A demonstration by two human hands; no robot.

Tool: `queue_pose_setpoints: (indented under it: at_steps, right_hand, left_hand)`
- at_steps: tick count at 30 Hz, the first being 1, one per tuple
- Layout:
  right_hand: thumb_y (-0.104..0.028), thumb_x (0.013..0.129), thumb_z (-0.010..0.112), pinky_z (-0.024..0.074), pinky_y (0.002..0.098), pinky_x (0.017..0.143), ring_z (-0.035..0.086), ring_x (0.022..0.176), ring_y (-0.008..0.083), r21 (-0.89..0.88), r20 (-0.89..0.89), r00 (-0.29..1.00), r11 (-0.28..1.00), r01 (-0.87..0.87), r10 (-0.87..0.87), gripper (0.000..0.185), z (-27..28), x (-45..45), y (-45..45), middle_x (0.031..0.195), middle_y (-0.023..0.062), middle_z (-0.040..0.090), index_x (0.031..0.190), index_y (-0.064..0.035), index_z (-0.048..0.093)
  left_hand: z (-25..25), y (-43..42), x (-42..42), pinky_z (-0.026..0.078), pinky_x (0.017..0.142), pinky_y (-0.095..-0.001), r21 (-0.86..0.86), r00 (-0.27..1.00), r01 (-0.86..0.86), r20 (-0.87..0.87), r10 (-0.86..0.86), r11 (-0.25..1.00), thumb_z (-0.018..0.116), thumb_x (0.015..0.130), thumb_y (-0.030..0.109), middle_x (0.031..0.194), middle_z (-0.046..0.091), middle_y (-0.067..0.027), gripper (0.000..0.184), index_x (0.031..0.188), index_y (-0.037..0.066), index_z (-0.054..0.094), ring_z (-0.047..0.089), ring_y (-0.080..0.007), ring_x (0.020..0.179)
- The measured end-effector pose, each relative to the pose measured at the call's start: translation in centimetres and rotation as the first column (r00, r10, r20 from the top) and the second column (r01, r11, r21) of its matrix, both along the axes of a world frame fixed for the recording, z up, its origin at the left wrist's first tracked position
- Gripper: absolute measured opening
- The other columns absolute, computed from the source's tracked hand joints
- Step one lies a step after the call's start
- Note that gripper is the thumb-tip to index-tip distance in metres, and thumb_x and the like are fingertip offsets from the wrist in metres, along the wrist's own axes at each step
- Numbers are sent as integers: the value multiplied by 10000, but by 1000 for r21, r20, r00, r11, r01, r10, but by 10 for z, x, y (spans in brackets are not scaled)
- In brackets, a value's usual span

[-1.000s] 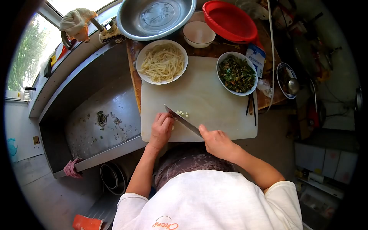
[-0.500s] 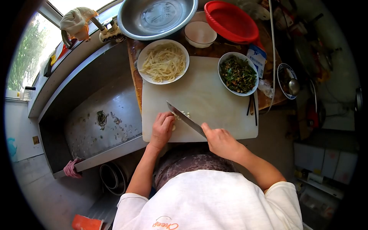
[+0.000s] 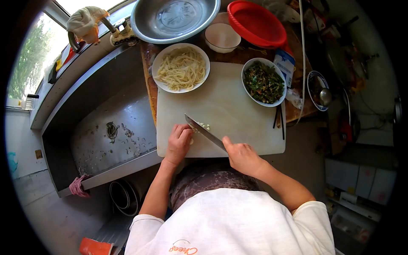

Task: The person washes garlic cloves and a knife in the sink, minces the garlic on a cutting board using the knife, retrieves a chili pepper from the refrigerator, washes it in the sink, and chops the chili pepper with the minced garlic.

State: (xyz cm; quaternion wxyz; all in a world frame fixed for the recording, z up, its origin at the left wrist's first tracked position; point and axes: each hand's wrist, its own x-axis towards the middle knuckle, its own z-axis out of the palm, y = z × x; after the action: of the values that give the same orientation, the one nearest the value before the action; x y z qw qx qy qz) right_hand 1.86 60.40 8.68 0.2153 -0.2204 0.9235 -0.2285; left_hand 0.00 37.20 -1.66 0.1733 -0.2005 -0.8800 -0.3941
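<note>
My right hand (image 3: 243,156) is wrapped round the handle of a kitchen knife (image 3: 207,133). Its blade slants to the upper left over the white cutting board (image 3: 242,114). Against the blade's left side, the curled fingers of my left hand (image 3: 179,141) press down on pale garlic, mostly hidden under them. Small chopped garlic pieces (image 3: 205,126) lie just beyond the blade, and a bit of clove shows beside my left thumb. On the board's far side stand a plate of pale shredded strips (image 3: 180,69) and a bowl of chopped greens (image 3: 264,82).
A steel sink (image 3: 97,148) with scraps around its drain lies left. Behind the board are a large metal basin (image 3: 175,21), a white bowl (image 3: 222,37) and a red plastic basin (image 3: 257,25). Dark chopsticks (image 3: 282,123) rest at the board's right edge, near a dish with a spoon (image 3: 325,97).
Both hands and the knife keep nearly the same place. The chopped pieces beyond the blade show slightly more. The whole view has shifted very little.
</note>
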Motion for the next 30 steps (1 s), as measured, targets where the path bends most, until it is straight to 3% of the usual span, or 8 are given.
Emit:
queue_pose_setpoints:
  at_steps: [26, 30]
  right_hand:
    - [74, 745, 483, 504, 521, 649, 618, 689, 457, -84, 94, 996, 996, -5, 13, 352, 15, -1, 1, 674, 267, 605, 1088, 30, 419]
    - [71, 752, 477, 499, 530, 649, 615, 694, 462, -83, 75, 997, 996, 18, -11, 346, -6, 1, -1, 673, 270, 603, 1088, 24, 409]
  left_hand:
    - [-4, -1, 4, 483, 679, -366, -32, 999, -19, -34, 18, 999, 630, 674, -55, 865, 571, -100, 152, 782, 16, 550, 554, -294, 785]
    - [2, -3, 2, 482, 681, -371, -28, 999, -7, -34, 6, 1000, 631, 672, -61, 861, 567, -108, 155, 778, 13, 545, 554, -301, 788]
